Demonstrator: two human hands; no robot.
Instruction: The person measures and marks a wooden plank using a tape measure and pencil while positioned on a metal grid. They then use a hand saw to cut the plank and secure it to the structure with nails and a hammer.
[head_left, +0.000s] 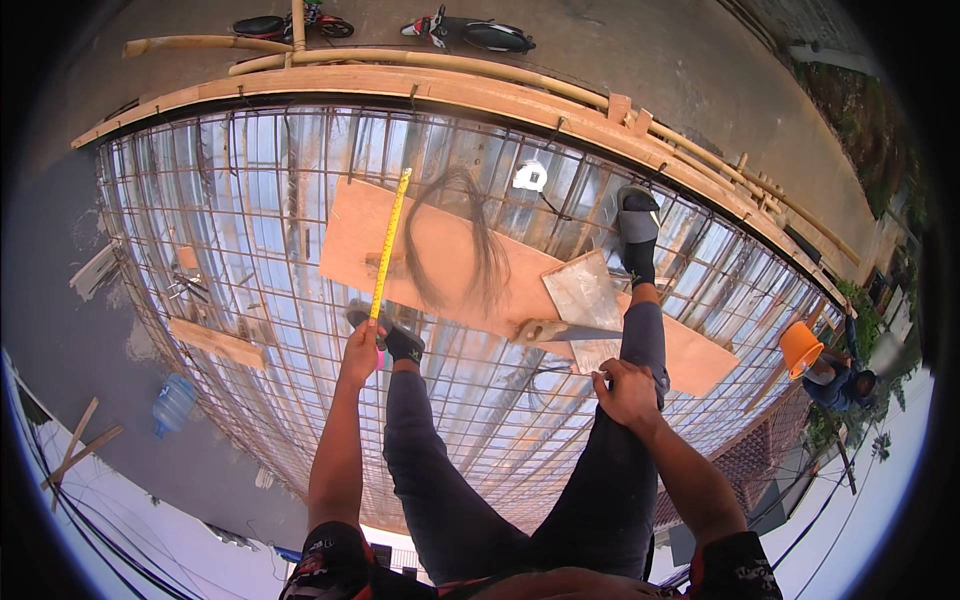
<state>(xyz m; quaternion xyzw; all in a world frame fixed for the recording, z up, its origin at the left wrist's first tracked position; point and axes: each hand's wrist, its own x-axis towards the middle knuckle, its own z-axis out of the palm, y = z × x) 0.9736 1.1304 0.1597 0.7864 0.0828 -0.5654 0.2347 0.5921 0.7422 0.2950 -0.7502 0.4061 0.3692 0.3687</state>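
My left hand is closed round a tape measure. Its yellow blade stretches out ahead over an orange-brown board. A bit of pink shows beside that hand, perhaps the case. My right hand is closed near my right knee, its fingers pinched on something small that I cannot make out. Just beyond it a handsaw with a wooden handle lies on the board, by pale flat pieces. A loose bundle of thin dark wire is spread over the board's middle.
A grid of steel bars over metal sheeting lies under my feet. Timber and bamboo edge the far side, with motorcycles below. A plank and blue water jug are left. At right, a person is near an orange bucket.
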